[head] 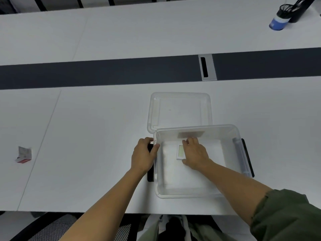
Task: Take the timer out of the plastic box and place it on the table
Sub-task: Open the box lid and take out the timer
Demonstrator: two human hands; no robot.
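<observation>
Both hands work at the lidless plastic box: left hand gripping its left rim, right hand inside closing on the timer, not yet lifted to the desk.

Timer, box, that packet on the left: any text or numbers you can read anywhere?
None legible.
Timer: display shows no readable digits, partly under the right hand.
Packet: print too small and blurred.
Box, lid: no labels visible.

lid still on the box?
No, the lid lies flat on the table behind the open plastic box.
</observation>
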